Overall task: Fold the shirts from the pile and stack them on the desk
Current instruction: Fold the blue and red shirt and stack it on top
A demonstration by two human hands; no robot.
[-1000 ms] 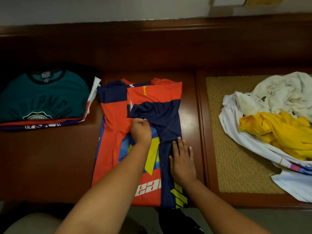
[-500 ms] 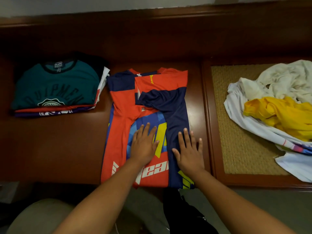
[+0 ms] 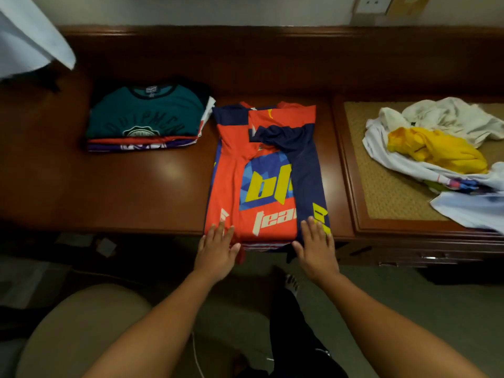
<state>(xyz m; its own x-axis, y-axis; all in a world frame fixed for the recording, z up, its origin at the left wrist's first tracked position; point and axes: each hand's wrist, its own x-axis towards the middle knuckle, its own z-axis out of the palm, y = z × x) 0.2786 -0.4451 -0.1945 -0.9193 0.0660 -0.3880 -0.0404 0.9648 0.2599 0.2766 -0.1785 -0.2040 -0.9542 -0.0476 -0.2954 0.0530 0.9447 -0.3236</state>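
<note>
Jersey [image 3: 261,173] lies centre of the desk [image 3: 122,192], sides folded in, hem hanging just over the front edge. Red/navy, blue panel with yellow letters "bl", rest hidden under the navy flap; white "tea" below it, cut off the same way. More yellow print on the navy flap, unreadable.

Stack of folded shirts [image 3: 148,118] to the left, apart from the jersey. Top one is teal, arched dark lettering reads roughly "OUIPMEN", round badge below; neck label too small to read.

Unfolded pile [image 3: 436,148] to the right on the woven mat [image 3: 381,192]: white, yellow, cream fabric.

Left hand [image 3: 216,248] at the hem's left corner, fingers straight and spread, flat on the red cloth. Right hand [image 3: 316,245] at the right corner, same pose, flat on the navy flap. Both palms down, forearms reaching in from below, neither pinching.
</note>
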